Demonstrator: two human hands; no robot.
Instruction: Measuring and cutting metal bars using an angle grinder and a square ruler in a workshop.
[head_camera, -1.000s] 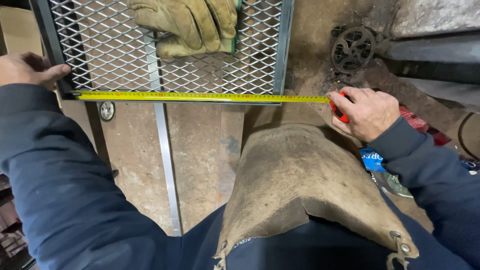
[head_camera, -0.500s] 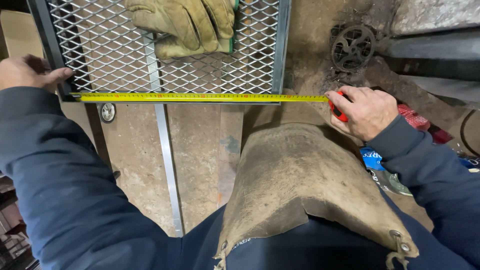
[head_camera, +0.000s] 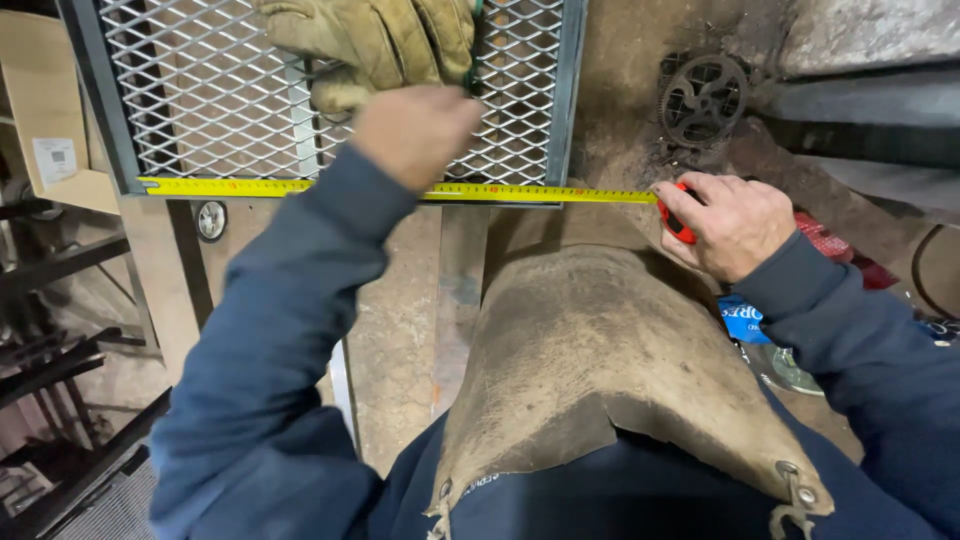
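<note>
yellow tape measure from right hand leftward under left hand

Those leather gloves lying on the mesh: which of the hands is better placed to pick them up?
The left hand. It sits right at the leather gloves on the mesh panel, while the right hand is off to the side, gripping the red tape measure case.

Tape measure: stretched along the near edge of the mesh frame, from its left corner to the right hand. Left hand: over the tape's middle. Work gloves: on the mesh, just beyond the left hand. Leather apron: nearer than both hands.
</note>
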